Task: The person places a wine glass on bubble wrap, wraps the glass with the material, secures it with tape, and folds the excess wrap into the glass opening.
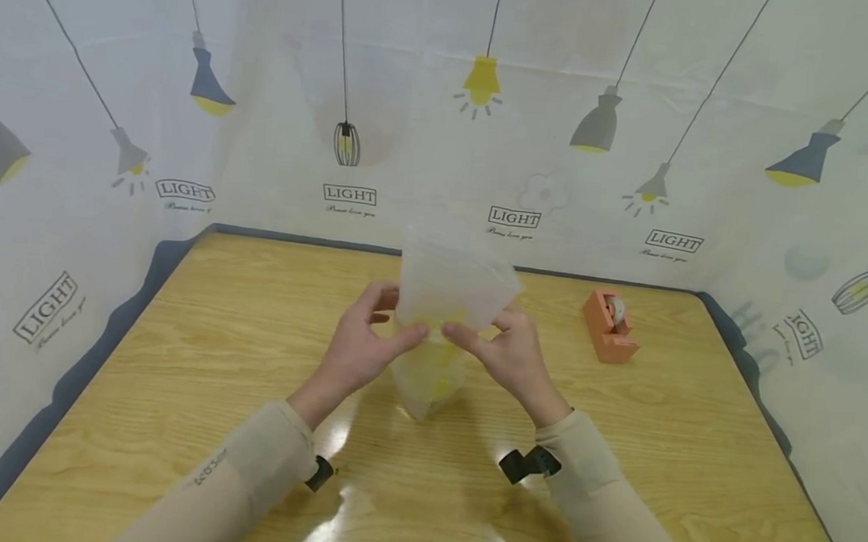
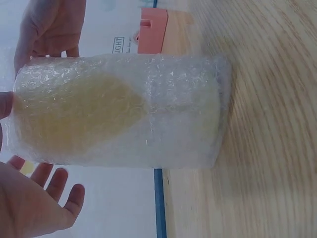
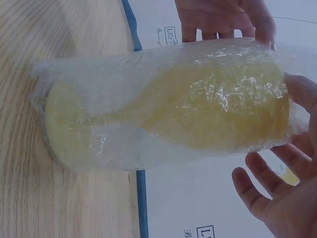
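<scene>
A yellow stemmed wine glass point(image 3: 198, 109) shows through a bubble wrap bag point(image 3: 124, 148) around it. The wrapped glass stands upright on the table, foot down, and the bag's loose top point(image 1: 451, 276) rises above the rim. From the left side, my left hand point(image 1: 366, 333) holds the bag near rim height, thumb in front and some fingers spread at the side. My right hand point(image 1: 506, 351) grips it likewise from the right, its thumb tip close to the left thumb. Fingertips behind the plastic are hidden.
An orange tape dispenser point(image 1: 609, 331) with a roll of tape stands at the right on the wooden table point(image 1: 219, 359). A white cloth backdrop point(image 1: 412, 100) printed with lamps surrounds the table's back and sides.
</scene>
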A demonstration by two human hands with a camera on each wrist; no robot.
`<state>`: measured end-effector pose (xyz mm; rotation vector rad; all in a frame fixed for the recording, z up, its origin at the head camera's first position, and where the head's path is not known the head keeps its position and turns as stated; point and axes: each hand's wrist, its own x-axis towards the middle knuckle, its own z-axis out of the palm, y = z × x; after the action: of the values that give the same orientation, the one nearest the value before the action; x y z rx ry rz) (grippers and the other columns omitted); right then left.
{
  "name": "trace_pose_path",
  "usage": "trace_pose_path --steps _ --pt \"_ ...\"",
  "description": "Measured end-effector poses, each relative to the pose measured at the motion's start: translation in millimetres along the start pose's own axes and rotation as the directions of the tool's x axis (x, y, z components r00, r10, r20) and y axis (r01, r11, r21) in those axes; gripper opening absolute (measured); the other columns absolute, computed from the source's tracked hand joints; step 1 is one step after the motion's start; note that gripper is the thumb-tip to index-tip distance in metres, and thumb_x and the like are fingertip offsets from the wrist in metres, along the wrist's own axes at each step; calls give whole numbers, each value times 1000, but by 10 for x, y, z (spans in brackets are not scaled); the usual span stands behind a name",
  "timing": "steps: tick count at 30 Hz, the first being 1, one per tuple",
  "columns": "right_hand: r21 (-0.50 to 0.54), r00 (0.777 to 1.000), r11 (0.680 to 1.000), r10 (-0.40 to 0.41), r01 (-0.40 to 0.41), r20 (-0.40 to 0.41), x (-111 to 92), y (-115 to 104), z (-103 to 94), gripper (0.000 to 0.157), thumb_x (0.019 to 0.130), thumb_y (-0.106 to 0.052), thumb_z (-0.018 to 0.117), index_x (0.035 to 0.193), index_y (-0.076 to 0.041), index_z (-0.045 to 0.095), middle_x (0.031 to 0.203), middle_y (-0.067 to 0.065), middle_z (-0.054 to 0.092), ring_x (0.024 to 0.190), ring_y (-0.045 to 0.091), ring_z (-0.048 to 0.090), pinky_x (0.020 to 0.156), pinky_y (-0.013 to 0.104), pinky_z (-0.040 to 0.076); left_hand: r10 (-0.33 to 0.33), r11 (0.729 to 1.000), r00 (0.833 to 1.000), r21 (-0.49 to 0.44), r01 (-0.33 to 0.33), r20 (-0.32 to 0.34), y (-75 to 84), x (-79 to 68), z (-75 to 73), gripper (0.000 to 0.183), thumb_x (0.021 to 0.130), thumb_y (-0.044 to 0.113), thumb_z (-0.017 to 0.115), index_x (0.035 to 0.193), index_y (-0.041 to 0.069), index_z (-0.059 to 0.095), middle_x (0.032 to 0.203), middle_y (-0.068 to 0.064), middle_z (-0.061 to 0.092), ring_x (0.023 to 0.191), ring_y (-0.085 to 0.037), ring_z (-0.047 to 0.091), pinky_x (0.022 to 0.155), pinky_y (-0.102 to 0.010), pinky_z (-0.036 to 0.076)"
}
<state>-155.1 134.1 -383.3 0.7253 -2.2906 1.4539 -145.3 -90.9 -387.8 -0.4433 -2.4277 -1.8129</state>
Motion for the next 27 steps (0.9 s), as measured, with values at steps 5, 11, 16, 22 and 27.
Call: trace_pose_path --steps 5,11,16,22,27 --pt "-6 1000 1000 1 0 13 13 -14 -15 31 83 -4 86 113 -2 77 120 12 74 115 26 66 96 47 55 107 994 994 13 -106 -20 6 -8 -2 62 89 21 82 146 19 57 148 -1 51 137 -25 45 112 -57 36" --pt "-25 1000 1000 4 -4 -3 30 -57 -9 30 83 -6 86 111 -2 77 115 11 75 106 24 69 87 41 58 169 986 984 9 -168 -60 26 -20 0 47 88 14 83 132 7 69 138 -5 56 134 -25 47 116 -59 34" --pt "-49 999 998 30 -30 -17 37 -87 11 26 82 -9 87 105 -3 78 109 11 75 94 21 68 76 36 57 229 972 973 69 -226 -37 37 -28 -42 39 89 14 82 125 2 72 131 -6 58 129 -24 47 109 -51 39" --pt "-43 998 998 33 -35 -45 28 -93 40 21 83 -11 87 100 -4 78 102 8 76 87 18 67 72 36 58 398 897 917 203 -392 8 0 -1 -88 35 102 31 66 122 4 75 123 -8 61 115 -28 50 93 -44 42" --pt "-25 994 1000 -19 16 -106 -16 -67 113 22 82 -10 88 102 -5 78 103 7 77 89 17 69 76 33 59 514 823 858 292 -486 -20 -38 35 -89 57 106 54 49 115 6 79 114 -8 65 100 -27 51 86 -41 41"
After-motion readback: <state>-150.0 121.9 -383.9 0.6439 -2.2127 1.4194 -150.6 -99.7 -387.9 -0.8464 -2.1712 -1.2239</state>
